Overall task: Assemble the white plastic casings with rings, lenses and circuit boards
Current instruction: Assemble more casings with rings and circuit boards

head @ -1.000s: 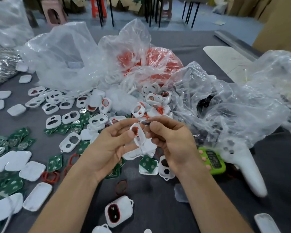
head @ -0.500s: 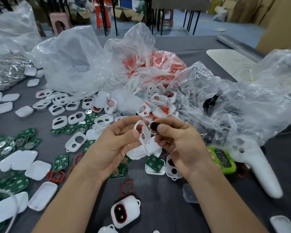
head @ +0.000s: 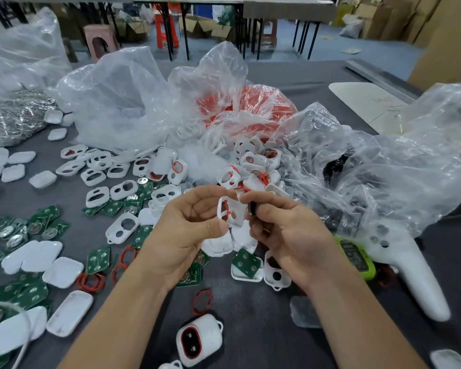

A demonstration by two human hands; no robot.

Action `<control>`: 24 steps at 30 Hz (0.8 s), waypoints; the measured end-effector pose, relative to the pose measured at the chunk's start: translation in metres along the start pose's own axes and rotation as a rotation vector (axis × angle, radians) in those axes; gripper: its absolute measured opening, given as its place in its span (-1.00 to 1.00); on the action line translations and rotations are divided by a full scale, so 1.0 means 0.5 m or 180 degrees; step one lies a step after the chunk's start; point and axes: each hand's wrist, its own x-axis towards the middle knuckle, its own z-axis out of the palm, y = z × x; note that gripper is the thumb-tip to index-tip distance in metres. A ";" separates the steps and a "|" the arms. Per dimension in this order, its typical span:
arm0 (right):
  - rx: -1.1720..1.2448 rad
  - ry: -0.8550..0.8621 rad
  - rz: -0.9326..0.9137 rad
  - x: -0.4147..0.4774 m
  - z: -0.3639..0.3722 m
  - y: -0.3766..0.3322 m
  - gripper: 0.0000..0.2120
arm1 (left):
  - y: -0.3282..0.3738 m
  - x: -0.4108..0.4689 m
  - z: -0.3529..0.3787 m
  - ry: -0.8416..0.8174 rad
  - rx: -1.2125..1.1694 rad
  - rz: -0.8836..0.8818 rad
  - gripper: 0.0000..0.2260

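My left hand (head: 189, 230) pinches a white plastic casing (head: 230, 211) with two holes; a red ring sits in its larger hole. Right beside it, my right hand (head: 285, 230) holds a small dark round lens (head: 252, 209) between thumb and forefinger, close to the casing's edge. Both hands hover above the grey table (head: 250, 315). Loose white casings (head: 123, 226), green circuit boards (head: 246, 263) and red rings (head: 202, 302) lie scattered below and to the left. A finished casing with a dark lens and red ring (head: 198, 339) rests near the front edge.
Crumpled clear plastic bags (head: 133, 102) fill the back, one holding red rings (head: 248, 102), another at the right (head: 383, 169). A green timer (head: 355, 257) and a white handle-shaped device (head: 410, 275) lie to the right. White covers (head: 32, 255) sit at the left.
The view has tilted up slightly. My right hand has brought the dark lens to the casing's edge, and my left hand has turned the casing a little.
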 end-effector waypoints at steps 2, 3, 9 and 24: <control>-0.0154 0.0049 -0.0013 -0.001 -0.002 -0.001 -0.79 | 0.000 0.001 0.001 0.0049 -0.0008 -0.0045 -0.59; -0.0194 0.0098 -0.0008 -0.001 -0.004 -0.001 -0.83 | 0.000 0.001 0.002 0.0048 -0.0036 -0.0070 -0.56; -0.0985 0.0607 -0.0626 0.009 -0.003 0.010 -0.81 | -0.007 -0.001 0.011 0.0180 0.0075 -0.0134 -0.60; -0.2833 0.1288 -0.2237 -0.005 0.033 0.045 -0.81 | -0.026 0.002 0.025 0.0573 0.0188 -0.0338 -0.55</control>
